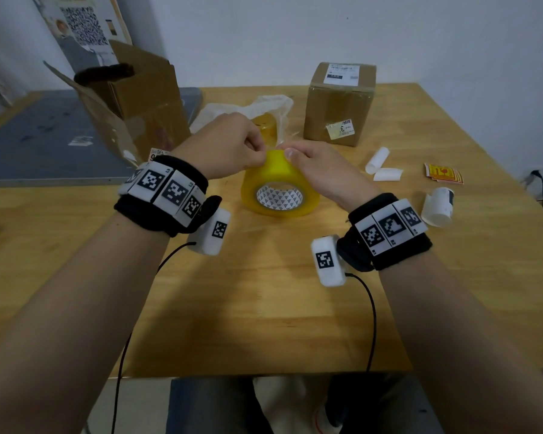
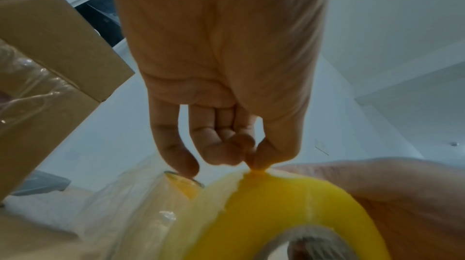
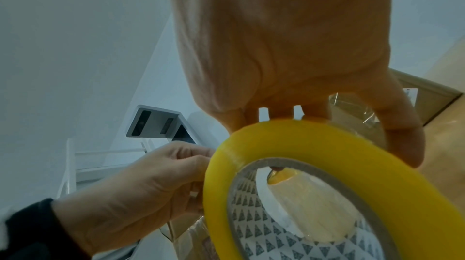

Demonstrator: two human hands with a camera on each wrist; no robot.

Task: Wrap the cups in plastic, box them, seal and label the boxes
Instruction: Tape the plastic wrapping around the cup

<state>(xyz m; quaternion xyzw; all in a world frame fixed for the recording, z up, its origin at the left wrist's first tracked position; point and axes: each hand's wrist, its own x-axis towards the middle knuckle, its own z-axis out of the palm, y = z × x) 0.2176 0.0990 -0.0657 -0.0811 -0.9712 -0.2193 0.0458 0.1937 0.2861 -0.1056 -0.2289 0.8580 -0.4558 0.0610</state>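
Tape roll (image 1: pixel 279 191): sitting tilted near mid-worktop (image 1: pixel 264 308), between both hands.
Right hand (image 1: pixel 320 170): fingers curling over the roll's top, gripping it.
Left hand (image 1: pixel 229 145): thumb and fingers (image 2: pixel 221 153) pinching the tape's loose end at the roll's top edge.
Wrapped cup (image 1: pixel 268 125): lying in clear plastic just behind the hands, partly hidden by them.
Sealed box (image 1: pixel 339 104): standing labelled, beyond the roll to the right.
Open box (image 1: pixel 132 101): lying tipped at the worktop's left edge.
Paper cups (image 1: pixel 438 206): lying scattered at right, well apart from the roll.
Stickers (image 1: pixel 444 173): lying near the right edge.
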